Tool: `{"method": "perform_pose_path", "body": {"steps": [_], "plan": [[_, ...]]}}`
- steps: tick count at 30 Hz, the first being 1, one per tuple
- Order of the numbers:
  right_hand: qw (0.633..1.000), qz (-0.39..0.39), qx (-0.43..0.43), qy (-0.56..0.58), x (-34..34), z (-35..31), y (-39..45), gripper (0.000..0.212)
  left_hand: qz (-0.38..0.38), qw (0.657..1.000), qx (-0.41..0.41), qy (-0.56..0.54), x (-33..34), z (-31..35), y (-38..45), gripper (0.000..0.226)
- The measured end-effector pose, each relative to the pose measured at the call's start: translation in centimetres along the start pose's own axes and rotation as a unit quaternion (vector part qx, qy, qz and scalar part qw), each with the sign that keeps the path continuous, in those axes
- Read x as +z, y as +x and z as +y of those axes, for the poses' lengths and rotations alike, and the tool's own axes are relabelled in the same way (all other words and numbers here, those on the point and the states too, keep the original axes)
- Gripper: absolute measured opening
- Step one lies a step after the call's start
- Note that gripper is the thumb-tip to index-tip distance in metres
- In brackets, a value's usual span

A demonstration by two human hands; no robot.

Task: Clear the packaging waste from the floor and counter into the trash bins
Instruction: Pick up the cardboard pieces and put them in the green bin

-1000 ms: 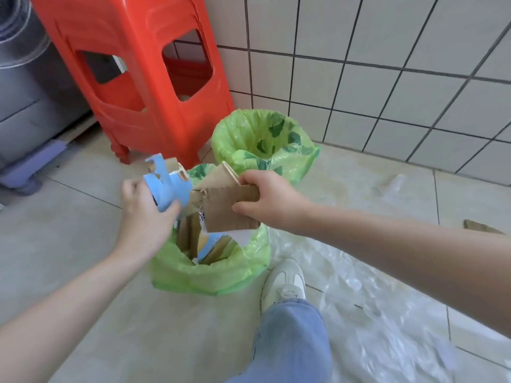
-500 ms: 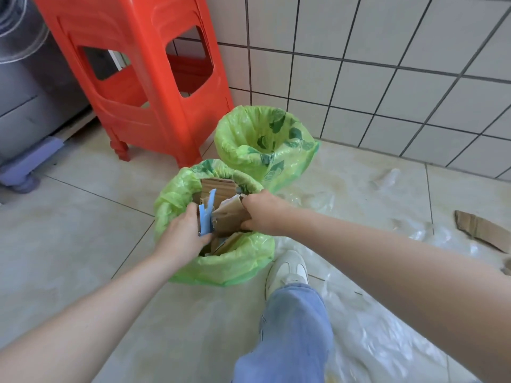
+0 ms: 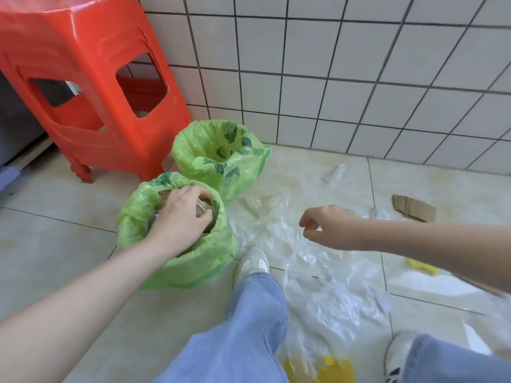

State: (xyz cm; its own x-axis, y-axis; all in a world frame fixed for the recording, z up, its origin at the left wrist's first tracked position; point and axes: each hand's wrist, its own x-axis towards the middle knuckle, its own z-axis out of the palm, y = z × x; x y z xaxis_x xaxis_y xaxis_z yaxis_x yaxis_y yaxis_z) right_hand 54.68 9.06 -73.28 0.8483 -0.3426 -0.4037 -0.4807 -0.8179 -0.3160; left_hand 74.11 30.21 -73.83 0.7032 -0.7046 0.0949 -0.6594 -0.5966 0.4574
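Two bins lined with green bags stand on the floor tiles. The near bin [image 3: 193, 269] holds cardboard pieces [image 3: 206, 210], and my left hand [image 3: 181, 217] lies flat on top of them inside its mouth, fingers spread. The far bin [image 3: 237, 172] stands behind it by the wall. My right hand [image 3: 329, 226] hovers with nothing in it, fingers loosely curled and apart, over crumpled clear plastic film [image 3: 318, 272] spread on the floor. A torn cardboard scrap [image 3: 413, 208] lies further right.
A red plastic stool [image 3: 91, 78] stands left of the bins against the tiled wall. My legs in blue jeans and white shoes [image 3: 251, 265] stand beside the near bin. Yellow packaging bits [image 3: 331, 367] and a clear plastic piece [image 3: 336, 172] lie on the floor.
Both hands lowered the cardboard and blue piece into the near bin. My right hand has let go and drawn back to the right over the plastic film; my left hand stays on the cardboard.
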Motion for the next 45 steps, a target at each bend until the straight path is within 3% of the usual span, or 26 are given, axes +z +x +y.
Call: {"method": "perform_pose_path", "body": {"steps": [10, 15, 19, 25, 27, 30, 32, 37, 45], "plan": [[0.989, -0.019, 0.143, -0.015, -0.7, 14.1, -6.0, 0.026, -0.173, 0.970, 0.173, 0.004, 10.5, 13.4, 2.6, 0.023], [0.974, -0.047, 0.218, -0.041, 1.6, 21.1, -8.3, 0.026, -0.297, 0.901, 0.299, 0.103, 16.8, 17.4, 3.0, 0.025], [0.959, -0.100, 0.250, -0.094, 3.2, 26.0, -9.2, 0.030, -0.350, 0.849, 0.365, 0.151, 21.5, 20.1, 3.7, 0.027], [0.954, -0.065, 0.284, -0.069, 4.9, 32.1, -6.9, 0.026, -0.382, 0.818, 0.403, 0.150, 29.4, 23.7, 6.6, 0.024], [0.955, -0.020, 0.296, -0.015, 5.7, 35.0, -5.2, 0.025, -0.385, 0.819, 0.402, 0.139, 31.7, 24.7, 7.7, 0.023], [0.944, 0.040, 0.326, 0.040, 6.9, 39.2, -3.6, 0.019, -0.352, 0.848, 0.385, 0.096, 34.0, 25.7, 9.5, 0.022], [0.930, 0.051, 0.361, 0.043, 7.3, 41.1, -3.4, 0.029, -0.339, 0.869, 0.353, 0.072, 35.1, 25.9, 10.9, 0.022], [0.890, 0.059, 0.446, 0.075, 8.7, 45.2, -4.2, 0.052, -0.333, 0.884, 0.319, 0.075, 37.8, 27.7, 14.4, 0.022], [0.878, 0.091, 0.449, 0.139, 9.1, 47.5, -2.8, 0.057, -0.276, 0.921, 0.275, -0.012, 43.5, 34.2, 17.5, 0.030]]}}
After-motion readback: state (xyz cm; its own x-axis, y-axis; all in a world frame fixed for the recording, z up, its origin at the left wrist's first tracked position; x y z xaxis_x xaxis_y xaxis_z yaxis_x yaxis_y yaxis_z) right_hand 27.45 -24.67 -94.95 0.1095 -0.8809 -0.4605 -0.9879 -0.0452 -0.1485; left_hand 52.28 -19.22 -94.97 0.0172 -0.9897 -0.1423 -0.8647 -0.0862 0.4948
